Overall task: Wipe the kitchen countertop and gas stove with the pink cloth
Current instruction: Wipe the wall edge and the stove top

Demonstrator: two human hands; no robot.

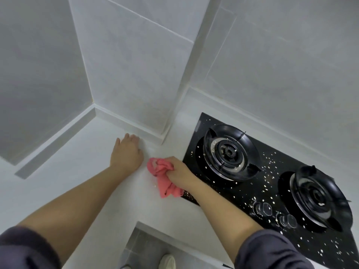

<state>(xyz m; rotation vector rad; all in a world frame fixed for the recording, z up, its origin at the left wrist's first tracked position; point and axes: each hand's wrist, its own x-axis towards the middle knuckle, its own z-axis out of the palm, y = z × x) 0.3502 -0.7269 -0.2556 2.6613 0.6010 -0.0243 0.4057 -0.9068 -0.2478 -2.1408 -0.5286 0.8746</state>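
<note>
My right hand (179, 174) grips the bunched pink cloth (162, 178) against the white countertop (81, 171), just left of the stove's near-left corner. My left hand (127, 152) rests on the countertop beside it, fingers curled down at the foot of the wall column. The black glass gas stove (272, 169) lies to the right, speckled with many small white crumbs, some of them around its two clear knobs (274, 213). It has a left burner (230, 152) and a right burner (318, 195).
A tiled wall column (136, 74) juts out onto the counter behind my left hand. Grey tiled walls enclose the counter on the left and behind the stove. Below the counter's front edge are a dark floor and a white shoe (167, 261).
</note>
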